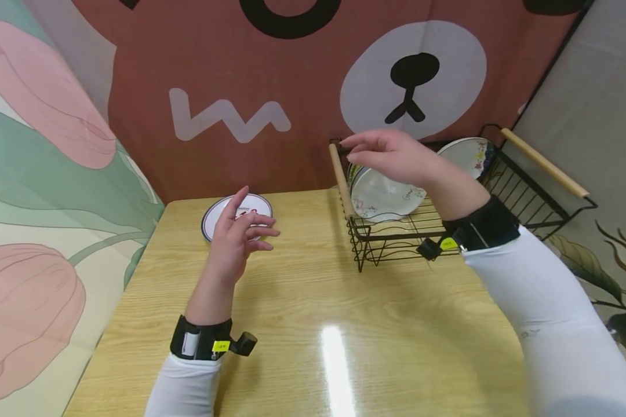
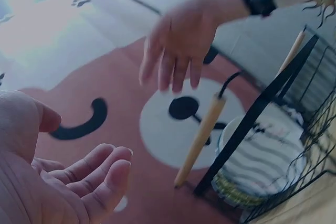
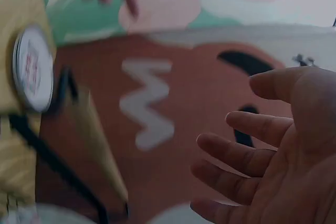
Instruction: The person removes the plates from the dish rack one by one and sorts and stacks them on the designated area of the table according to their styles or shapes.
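My left hand (image 1: 236,236) hangs above the table's left part, fingers spread and nothing held. Behind it in the head view lies a white plate (image 1: 259,205) with a dark blue rim and red markings, partly hidden by the hand. At the right, my right hand (image 1: 393,155) is raised over the black wire dish rack (image 1: 391,237), empty, its fingers loosely extended. Below that hand a white plate (image 1: 383,197) with small floral marks leans in the rack, with other rims behind it. Another flowered plate (image 1: 461,155) stands farther right in the rack, partly covered by my wrist.
The rack has wooden handles, one on the left (image 1: 341,179) and one on the right (image 1: 545,162). A wooden table (image 1: 292,301) lies beneath. A brown cloth (image 1: 229,58) with a bear face hangs behind, and a flowered cloth (image 1: 31,191) hangs on the left.
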Demonstrator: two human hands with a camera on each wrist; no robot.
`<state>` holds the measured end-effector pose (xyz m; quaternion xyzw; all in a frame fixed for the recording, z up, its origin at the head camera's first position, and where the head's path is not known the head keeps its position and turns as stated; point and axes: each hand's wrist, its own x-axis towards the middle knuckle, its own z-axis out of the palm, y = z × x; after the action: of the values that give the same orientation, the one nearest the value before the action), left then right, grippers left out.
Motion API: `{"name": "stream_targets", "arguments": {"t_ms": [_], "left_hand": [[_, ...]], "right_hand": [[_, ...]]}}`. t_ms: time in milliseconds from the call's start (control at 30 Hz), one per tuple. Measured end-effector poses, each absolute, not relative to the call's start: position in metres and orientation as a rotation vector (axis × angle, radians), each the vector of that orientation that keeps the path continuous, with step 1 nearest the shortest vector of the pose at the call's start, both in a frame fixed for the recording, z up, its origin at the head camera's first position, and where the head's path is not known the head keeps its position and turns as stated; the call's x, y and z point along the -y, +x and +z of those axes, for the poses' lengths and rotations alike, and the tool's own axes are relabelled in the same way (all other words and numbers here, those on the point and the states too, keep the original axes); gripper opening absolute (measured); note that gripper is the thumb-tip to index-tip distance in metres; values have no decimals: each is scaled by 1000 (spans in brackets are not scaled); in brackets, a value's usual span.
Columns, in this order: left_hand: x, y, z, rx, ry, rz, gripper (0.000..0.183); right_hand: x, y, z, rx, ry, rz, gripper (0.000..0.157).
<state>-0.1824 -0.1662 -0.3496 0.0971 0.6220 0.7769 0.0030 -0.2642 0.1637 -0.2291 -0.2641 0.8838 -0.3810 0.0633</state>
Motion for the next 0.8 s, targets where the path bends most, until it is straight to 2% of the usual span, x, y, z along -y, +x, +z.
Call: {"name": "stream_targets", "arguments": {"t_ms": [267, 800], "left_hand": [[140, -178, -358, -1849, 352, 2375, 58], [106, -183, -380, -1770, 267, 2219, 59]], "right_hand": [[-202, -316, -247, -2895, -627, -645, 53], [-235, -356, -290, -2960, -448, -568, 43]]}}
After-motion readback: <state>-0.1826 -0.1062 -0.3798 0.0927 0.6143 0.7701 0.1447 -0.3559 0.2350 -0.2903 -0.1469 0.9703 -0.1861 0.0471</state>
